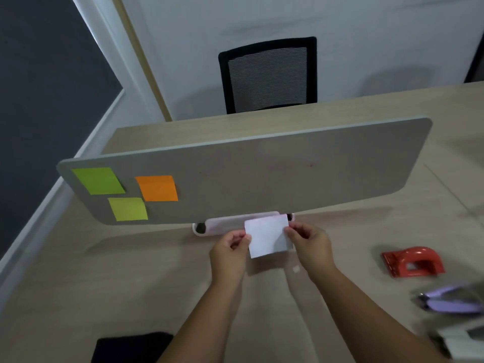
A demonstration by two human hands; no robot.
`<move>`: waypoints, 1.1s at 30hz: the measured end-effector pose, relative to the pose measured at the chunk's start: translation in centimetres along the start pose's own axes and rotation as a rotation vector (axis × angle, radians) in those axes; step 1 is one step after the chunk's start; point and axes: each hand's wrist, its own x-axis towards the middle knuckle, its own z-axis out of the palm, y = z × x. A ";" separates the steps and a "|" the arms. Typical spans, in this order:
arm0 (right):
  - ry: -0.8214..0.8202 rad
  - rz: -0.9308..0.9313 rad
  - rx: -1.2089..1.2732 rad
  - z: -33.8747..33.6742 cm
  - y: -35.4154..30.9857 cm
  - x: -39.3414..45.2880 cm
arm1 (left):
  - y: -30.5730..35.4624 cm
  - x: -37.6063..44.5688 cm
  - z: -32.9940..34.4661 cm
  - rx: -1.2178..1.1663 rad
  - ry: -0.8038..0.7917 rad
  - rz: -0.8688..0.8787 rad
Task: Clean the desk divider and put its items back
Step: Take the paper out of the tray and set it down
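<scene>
The grey desk divider (262, 174) stands upright across the wooden desk. Three sticky notes cling to its left part: a green note (98, 180), an orange note (157, 188) and a yellow-green note (128, 208). Below the divider's middle lies a pale pink tray (222, 225). Just in front of it, a white paper card (268, 237) is held by its two side edges. My left hand (230, 250) pinches the card's left edge and my right hand (309, 244) pinches its right edge.
A red hole punch (413, 262) sits on the desk at the right. Nearer the right edge lies a lilac stapler (450, 301), blurred. A black cloth (131, 347) lies at the front edge. A black mesh chair (269, 74) stands behind the desk.
</scene>
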 end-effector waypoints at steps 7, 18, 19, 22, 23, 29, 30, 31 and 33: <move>0.030 -0.009 -0.420 -12.2 4.3 -4.8 | -2.0 -9.7 6.6 0.072 -0.231 -0.129; 0.140 0.049 -1.134 -20.9 7.7 -6.1 | -3.4 -16.5 15.0 0.259 -0.298 -0.103; 0.123 0.047 -1.147 -21.2 7.9 -5.9 | -3.6 -16.5 15.3 0.293 -0.303 -0.083; 0.065 0.021 -1.225 -22.0 8.5 -5.3 | -4.3 -16.8 15.8 0.364 -0.291 -0.035; 0.052 0.011 -1.249 -22.2 8.7 -5.2 | -4.3 -17.0 16.0 0.391 -0.267 -0.021; 0.102 -0.100 -1.147 -22.7 9.0 -6.2 | -3.9 -18.6 14.9 0.383 -0.151 -0.002; 0.127 -0.145 -1.088 -22.7 9.0 -6.5 | -3.7 -18.9 14.3 0.372 -0.133 -0.002; 0.142 -0.203 -1.030 -22.3 8.9 -6.9 | -3.4 -19.2 13.4 0.356 -0.105 -0.007; 0.139 -0.279 -0.962 -21.3 8.5 -7.7 | -3.0 -19.8 11.3 0.315 -0.051 -0.017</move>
